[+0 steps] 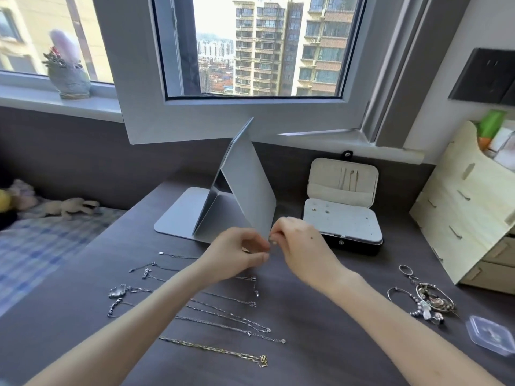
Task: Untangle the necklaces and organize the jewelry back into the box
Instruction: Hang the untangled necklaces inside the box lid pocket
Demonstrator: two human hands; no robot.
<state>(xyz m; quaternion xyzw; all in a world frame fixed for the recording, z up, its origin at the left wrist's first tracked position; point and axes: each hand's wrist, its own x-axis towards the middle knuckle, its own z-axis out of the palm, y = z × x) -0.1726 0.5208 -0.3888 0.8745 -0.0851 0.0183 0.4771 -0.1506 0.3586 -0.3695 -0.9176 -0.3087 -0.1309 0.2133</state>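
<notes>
- The left hand point(237, 252) and right hand point(301, 246) are raised above the middle of the desk point(320, 324), fingertips meeting.
- The right hand's thumb and forefinger pinch a small piece point(272, 241), too tiny to identify. The left hand's fingers curl against the same spot; I cannot tell whether they grip it.
- The silver necklaces point(223, 316) lie in separate rows on the desk beneath the forearms. Their long axes run left to right and slant slightly toward the near right, with pendants mostly at the left ends and clasps at the right.
- The gold chain point(214, 351) lies nearest, on the same slant, its clasp at the right end.
- The jewelry box point(351, 245) sits at the back right, open, with its lid upright and its long side running left to right.
- A heap of rings and hoops point(426, 299) lies at the right, with a clear plastic case point(490, 337) just beside it.
- A grey folding stand point(242, 190) rises behind the hands, and a pale wooden organizer point(468, 207) stands far right.
- The desk is dark woodgrain under an open window point(250, 51). A potted plant point(69, 76) stands on the sill, and a checked bed point(41, 240) is at left.
</notes>
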